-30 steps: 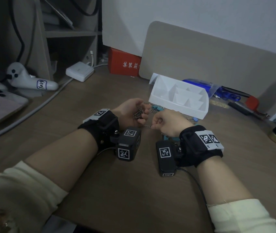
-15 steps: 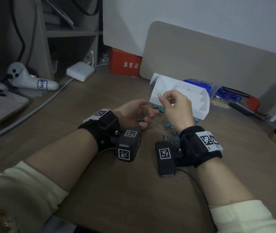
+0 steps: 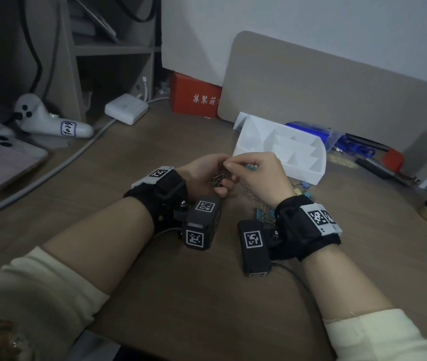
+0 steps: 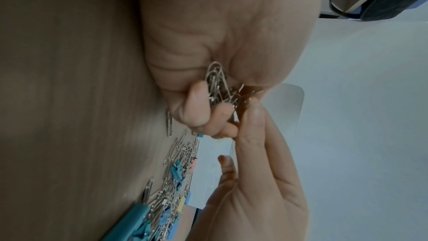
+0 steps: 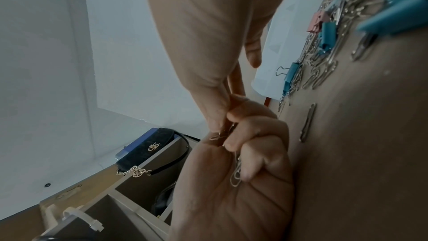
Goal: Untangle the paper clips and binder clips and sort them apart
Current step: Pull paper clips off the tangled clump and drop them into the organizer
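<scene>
My left hand (image 3: 221,185) grips a bunch of tangled silver paper clips (image 3: 217,177), its fingers curled round the bunch (image 4: 217,83). My right hand (image 3: 229,166) meets it from the right, and its thumb and forefinger pinch one paper clip (image 5: 215,136) at the top of the bunch. A loose pile of paper clips and small teal, pink and yellow binder clips (image 3: 261,207) lies on the desk under my right wrist, also seen in the wrist views (image 4: 176,180) (image 5: 324,49). A white divided tray (image 3: 308,173) stands just behind the hands.
One paper clip (image 5: 308,122) lies apart from the pile. A white game controller (image 3: 48,121), a white charger (image 3: 126,108) and its cable sit at the left. A red box (image 3: 194,97) stands at the back, with pens and a blue bag (image 3: 319,134) at the right.
Half a second ago my right hand held a single paper clip up by the white tray. It has come back down to the bunch in my left hand and pinches it again.
</scene>
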{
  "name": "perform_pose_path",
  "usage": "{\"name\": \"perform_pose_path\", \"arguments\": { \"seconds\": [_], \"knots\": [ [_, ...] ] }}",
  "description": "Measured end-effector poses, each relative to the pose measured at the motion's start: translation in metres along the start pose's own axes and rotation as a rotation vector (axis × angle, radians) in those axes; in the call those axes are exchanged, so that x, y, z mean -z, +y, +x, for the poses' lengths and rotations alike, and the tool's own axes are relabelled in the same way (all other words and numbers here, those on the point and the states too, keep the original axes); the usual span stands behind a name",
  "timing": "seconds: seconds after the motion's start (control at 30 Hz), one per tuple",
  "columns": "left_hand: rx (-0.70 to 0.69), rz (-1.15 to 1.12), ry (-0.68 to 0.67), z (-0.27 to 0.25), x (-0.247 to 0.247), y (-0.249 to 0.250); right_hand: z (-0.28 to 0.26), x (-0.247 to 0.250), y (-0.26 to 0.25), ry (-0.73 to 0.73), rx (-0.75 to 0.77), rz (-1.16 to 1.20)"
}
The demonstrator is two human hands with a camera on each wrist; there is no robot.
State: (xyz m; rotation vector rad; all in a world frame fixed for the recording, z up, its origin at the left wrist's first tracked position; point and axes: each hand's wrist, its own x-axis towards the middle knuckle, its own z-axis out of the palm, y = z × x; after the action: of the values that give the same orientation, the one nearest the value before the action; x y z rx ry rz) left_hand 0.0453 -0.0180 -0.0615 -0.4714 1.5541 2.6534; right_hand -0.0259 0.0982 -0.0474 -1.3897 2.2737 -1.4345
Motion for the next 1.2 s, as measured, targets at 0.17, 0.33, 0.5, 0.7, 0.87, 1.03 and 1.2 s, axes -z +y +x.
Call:
{"name": "perform_pose_path", "arguments": {
  "seconds": [0.17, 0.33, 0.5, 0.7, 0.87, 1.03, 1.2],
  "knots": [
    [-0.043, -0.147, 0.141, 0.002, 0.005, 0.002, 0.002, 0.000, 0.004, 0.045, 0.040, -0.030],
    [-0.100, -0.332, 0.291, 0.001, 0.010, 0.006, 0.004, 0.004, 0.014, -0.002, -0.080, -0.187],
    [-0.109, -0.351, 0.307, 0.001, 0.010, 0.006, -0.002, 0.007, 0.012, -0.255, -0.194, -0.461],
    [-0.087, -0.353, 0.239, 0.002, 0.010, 0.005, -0.002, 0.007, 0.010, -0.332, -0.243, -0.512],
    [-0.080, -0.343, 0.252, 0.000, 0.008, 0.005, -0.001, 0.007, 0.010, -0.318, -0.223, -0.505],
    [-0.067, -0.322, 0.234, -0.001, 0.007, 0.006, -0.002, 0.006, 0.009, -0.313, -0.214, -0.487],
    [-0.064, -0.258, 0.238, -0.002, 0.008, 0.006, -0.002, 0.006, 0.009, -0.331, -0.219, -0.525]
  ]
}}
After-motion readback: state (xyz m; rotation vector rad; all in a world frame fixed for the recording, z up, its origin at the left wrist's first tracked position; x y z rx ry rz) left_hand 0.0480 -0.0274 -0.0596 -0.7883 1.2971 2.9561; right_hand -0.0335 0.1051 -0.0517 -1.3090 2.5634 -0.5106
